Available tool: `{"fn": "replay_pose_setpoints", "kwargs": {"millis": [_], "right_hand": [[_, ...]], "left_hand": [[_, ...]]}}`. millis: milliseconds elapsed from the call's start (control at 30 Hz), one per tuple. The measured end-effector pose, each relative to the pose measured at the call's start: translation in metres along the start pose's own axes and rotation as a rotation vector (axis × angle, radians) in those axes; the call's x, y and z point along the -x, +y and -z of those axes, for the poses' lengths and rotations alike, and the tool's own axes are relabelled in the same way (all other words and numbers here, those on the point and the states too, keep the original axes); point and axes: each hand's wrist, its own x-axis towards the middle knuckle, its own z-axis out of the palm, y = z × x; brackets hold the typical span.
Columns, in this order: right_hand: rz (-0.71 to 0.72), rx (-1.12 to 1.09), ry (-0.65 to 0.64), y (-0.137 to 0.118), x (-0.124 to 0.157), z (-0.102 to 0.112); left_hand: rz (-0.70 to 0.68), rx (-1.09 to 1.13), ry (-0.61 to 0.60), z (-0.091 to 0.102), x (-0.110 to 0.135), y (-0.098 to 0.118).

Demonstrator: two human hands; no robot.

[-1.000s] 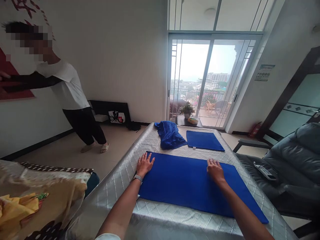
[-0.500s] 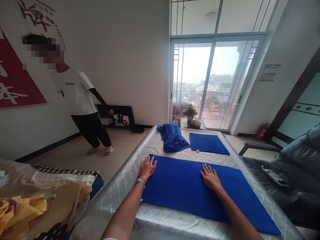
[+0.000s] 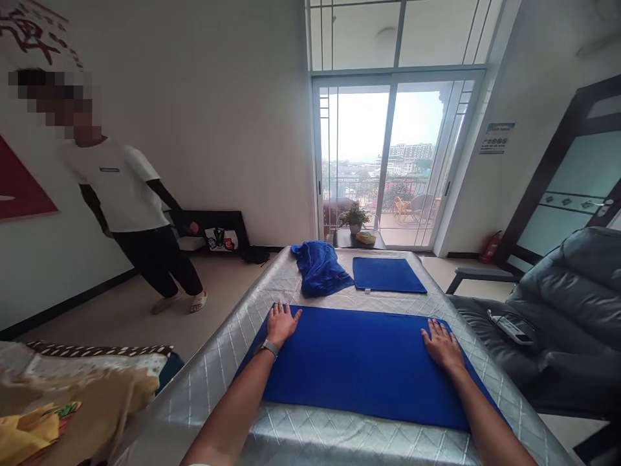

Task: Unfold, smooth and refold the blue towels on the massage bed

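A blue cloth [image 3: 359, 362] lies spread flat across the silver quilted table cover [image 3: 233, 349]. On its far left corner rests my left hand [image 3: 283, 323], palm down with fingers spread, a watch at the wrist. My right hand [image 3: 444, 346] presses flat near the far right corner, also open. Beyond it, a smaller folded blue cloth [image 3: 389, 275] lies flat with a small white tag at its near edge. Beside that, to the left, is a crumpled blue cloth [image 3: 323, 268].
To the left stands a person [image 3: 130, 194] in a white shirt. Yellow and tan fabrics [image 3: 97, 401] lie piled at the lower left. A dark armchair [image 3: 548, 310] with a white device on it is at the right. A potted plant [image 3: 356, 217] stands past the table's far end.
My right hand has slid right along the blue cloth to its far right corner. My left hand stays at the left corner. The view has turned slightly right.
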Motion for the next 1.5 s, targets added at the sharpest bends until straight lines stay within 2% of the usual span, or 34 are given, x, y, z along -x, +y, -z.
{"fn": "replay_pose_setpoints", "kwargs": {"millis": [33,100,200,267,333,433,567,667,767,833,900,1067,1167,1267,1367,1433,1500], "right_hand": [[-0.001,-0.008,0.006,-0.001,0.0,0.0],[-0.007,-0.023,0.016,-0.001,0.0,0.0],[-0.009,-0.035,0.019,0.0,0.001,0.002],[-0.009,-0.033,0.013,-0.001,0.003,0.005],[-0.012,-0.032,0.003,-0.002,0.005,0.008],[-0.014,-0.03,-0.008,-0.004,0.008,0.012],[-0.015,-0.005,0.004,-0.004,0.01,0.014],[-0.018,0.018,0.013,-0.007,0.01,0.018],[-0.002,0.07,0.129,-0.02,0.016,0.027],[0.065,0.09,0.222,-0.041,0.031,0.034],[0.168,0.063,0.241,-0.073,0.055,0.039],[0.52,-0.159,0.046,-0.162,0.14,0.033],[0.589,-0.231,-0.068,-0.184,0.173,0.028],[0.578,-0.245,-0.12,-0.169,0.181,0.027],[0.502,-0.221,-0.1,-0.122,0.175,0.021],[0.407,-0.177,-0.058,-0.081,0.169,0.01],[0.299,-0.115,-0.021,-0.04,0.165,-0.003]], "left_hand": [[-0.057,0.029,0.01,0.003,0.005,0.022],[-0.267,0.114,-0.012,0.004,0.021,0.071],[-0.517,0.238,-0.053,-0.003,0.053,0.137],[-0.563,0.278,-0.078,-0.008,0.071,0.16],[-0.549,0.286,-0.105,-0.011,0.082,0.162],[-0.502,0.255,-0.142,-0.009,0.084,0.13],[-0.354,0.142,-0.15,-0.008,0.082,0.047],[-0.216,0.059,-0.133,-0.014,0.09,-0.019],[-0.168,0.027,-0.073,-0.024,0.104,-0.062],[-0.168,0.027,-0.04,-0.028,0.112,-0.073],[-0.166,0.024,-0.025,-0.028,0.115,-0.073],[-0.163,0.009,-0.041,-0.026,0.115,-0.067],[-0.155,0.021,-0.038,-0.029,0.116,-0.076],[-0.131,0.019,-0.058,-0.034,0.121,-0.098],[-0.109,0.012,-0.072,-0.039,0.129,-0.118],[-0.097,0.015,-0.06,-0.037,0.135,-0.117],[-0.12,0.049,-0.049,-0.03,0.143,-0.094]]}}
